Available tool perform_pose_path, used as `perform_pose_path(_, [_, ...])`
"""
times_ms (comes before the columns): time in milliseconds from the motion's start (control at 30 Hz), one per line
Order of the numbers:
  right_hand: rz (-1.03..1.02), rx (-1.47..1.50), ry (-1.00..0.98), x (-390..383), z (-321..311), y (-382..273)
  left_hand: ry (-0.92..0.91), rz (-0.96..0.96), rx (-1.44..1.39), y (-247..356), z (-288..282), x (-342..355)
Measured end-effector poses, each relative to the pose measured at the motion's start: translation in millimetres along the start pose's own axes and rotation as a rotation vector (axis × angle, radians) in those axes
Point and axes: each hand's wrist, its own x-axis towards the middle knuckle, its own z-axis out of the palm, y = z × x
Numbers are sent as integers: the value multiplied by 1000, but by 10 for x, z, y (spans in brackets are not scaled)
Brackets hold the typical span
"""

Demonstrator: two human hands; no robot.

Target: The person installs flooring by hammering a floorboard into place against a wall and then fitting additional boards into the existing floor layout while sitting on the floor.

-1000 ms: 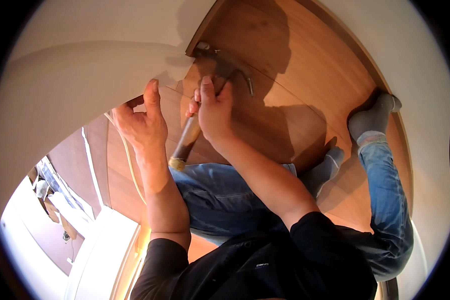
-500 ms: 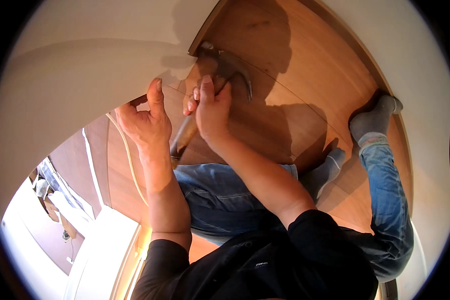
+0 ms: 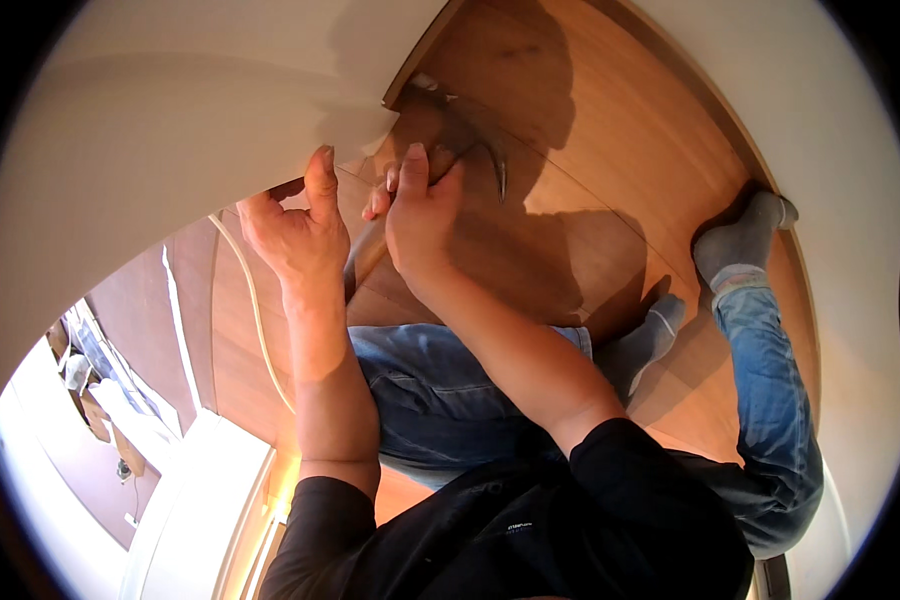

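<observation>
My right hand grips the wooden handle of a claw hammer. Its metal head sits against the base of the white wall, where the wall meets the wooden floor. My left hand rests flat against the lower edge of the white wall, thumb raised, holding nothing. Both hands are close together, the left just left of the hammer handle. I sit on the floor in blue jeans and grey socks.
A white cable runs along the floor beside my left arm. A second white wall curves along the right. My grey-socked feet rest near it. At the lower left stand a white board and some clutter.
The hammer head has shifted slightly along the wall base. Both hands keep nearly the same places.
</observation>
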Motion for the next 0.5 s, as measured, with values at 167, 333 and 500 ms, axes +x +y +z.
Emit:
perform_pose_path(167, [-3, -152, -154, 99, -85, -28, -10, 34, 35, -6, -18, 6])
perform_pose_path(333, [29, -119, -132, 89, -81, -71, -7, 12, 54, 12, -12, -1])
perform_pose_path(500, [-15, -213, -170, 252, -95, -342, 18, 49, 56, -28, 14, -20])
